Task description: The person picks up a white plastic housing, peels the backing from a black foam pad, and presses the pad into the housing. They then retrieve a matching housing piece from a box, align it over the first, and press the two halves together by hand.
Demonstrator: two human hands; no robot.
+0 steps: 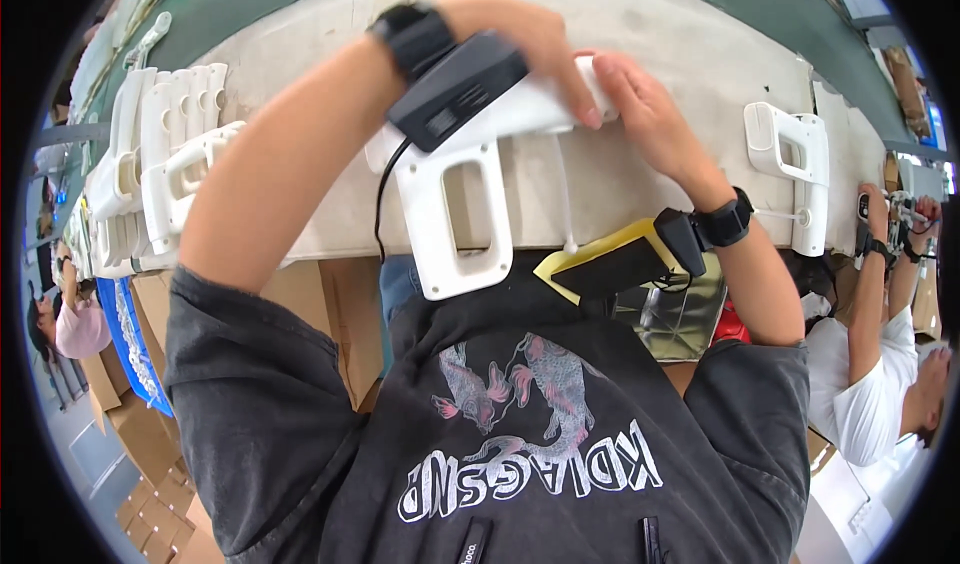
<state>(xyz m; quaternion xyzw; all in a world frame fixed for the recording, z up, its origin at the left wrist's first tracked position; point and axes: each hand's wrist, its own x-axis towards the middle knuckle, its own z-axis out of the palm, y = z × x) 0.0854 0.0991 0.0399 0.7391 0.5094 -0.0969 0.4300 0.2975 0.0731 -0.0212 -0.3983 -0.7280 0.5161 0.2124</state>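
Note:
A long white plastic housing (500,124) with a looped handle (420,234) lies across the bench in front of me, the handle reaching over the near edge. My left hand (545,54) arches over the housing's right end, fingers curled down on it; the back of the hand is slightly blurred. Around that same end, my right hand (650,109) grips with its thumb and fingers close to the left fingertips. Whatever lies between the two hands is hidden. From beneath the housing a thin white cord or strip (566,194) hangs toward the bench edge.
Several white housings (165,144) stand stacked at the left. Another handled white housing (800,164) lies at the right. Black boxes are strapped at both my wrists, a black cable (380,204) trailing from the left. A yellow-edged black pad (610,264) sits at the near edge. A co-worker (870,364) works at far right.

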